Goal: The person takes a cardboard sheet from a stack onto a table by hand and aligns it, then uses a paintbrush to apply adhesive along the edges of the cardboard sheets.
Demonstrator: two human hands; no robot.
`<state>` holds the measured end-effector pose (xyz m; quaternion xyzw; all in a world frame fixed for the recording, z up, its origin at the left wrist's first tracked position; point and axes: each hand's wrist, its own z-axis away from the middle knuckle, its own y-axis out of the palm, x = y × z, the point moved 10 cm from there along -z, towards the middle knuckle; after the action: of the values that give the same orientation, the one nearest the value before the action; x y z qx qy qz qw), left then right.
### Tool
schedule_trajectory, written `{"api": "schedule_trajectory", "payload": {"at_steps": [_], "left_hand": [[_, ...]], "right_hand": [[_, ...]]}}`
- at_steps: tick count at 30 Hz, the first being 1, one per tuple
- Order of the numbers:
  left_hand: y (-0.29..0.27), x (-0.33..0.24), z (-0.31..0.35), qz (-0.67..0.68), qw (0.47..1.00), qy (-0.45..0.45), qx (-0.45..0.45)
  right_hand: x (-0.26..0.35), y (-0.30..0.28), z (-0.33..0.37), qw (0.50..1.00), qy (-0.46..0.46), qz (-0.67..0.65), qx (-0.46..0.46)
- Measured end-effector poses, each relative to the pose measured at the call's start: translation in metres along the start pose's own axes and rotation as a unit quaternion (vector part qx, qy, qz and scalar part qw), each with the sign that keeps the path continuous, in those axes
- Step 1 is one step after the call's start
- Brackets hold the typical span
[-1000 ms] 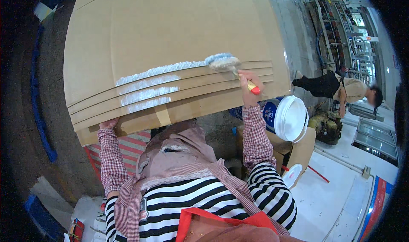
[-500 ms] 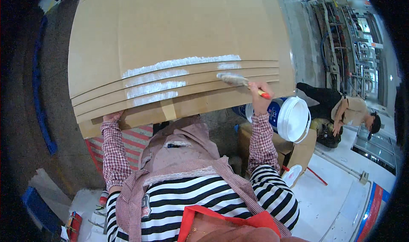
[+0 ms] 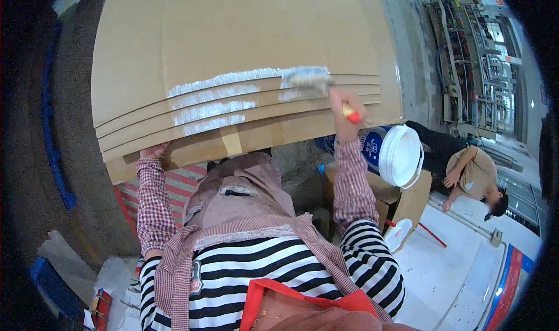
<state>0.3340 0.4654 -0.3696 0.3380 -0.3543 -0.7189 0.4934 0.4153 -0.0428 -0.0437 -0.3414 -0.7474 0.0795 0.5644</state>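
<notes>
Cardboard sheets (image 3: 233, 51) lie stacked and stepped across the far half of the view, their near edges fanned out in curved lines. White glue streaks (image 3: 212, 101) mark several of the exposed steps, left of centre. The right hand (image 3: 343, 112) is clenched round the red-and-yellow handle of a wide brush (image 3: 307, 78), whose bristles rest on the upper step at the right end of the streaks. The left hand (image 3: 154, 151) sits at the near left edge of the stack, fingers tucked under it; its grip cannot be told. A white bucket (image 3: 396, 153) stands just right of the right forearm. Another person (image 3: 471, 171) crouches farther right.
</notes>
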Motion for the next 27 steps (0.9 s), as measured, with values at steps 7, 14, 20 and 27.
{"api": "schedule_trajectory", "payload": {"at_steps": [7, 14, 20, 27], "left_hand": [[0.01, 0.006, 0.0, 0.044, 0.994, -0.041, 0.089], [0.02, 0.014, -0.002, 0.082, 0.989, -0.073, 0.097], [0.007, 0.004, 0.002, -0.057, 0.998, 0.006, -0.033], [-0.01, 0.001, 0.005, -0.013, 0.984, 0.033, -0.174]], "right_hand": [[0.05, 0.03, 0.039, 0.985, -0.132, -0.005, 0.112], [0.064, 0.059, 0.022, 0.99, -0.12, 0.026, 0.072], [0.07, 0.055, 0.063, 0.979, -0.104, -0.023, 0.173], [0.009, 0.026, 0.036, 0.997, -0.068, -0.018, 0.015]]}}
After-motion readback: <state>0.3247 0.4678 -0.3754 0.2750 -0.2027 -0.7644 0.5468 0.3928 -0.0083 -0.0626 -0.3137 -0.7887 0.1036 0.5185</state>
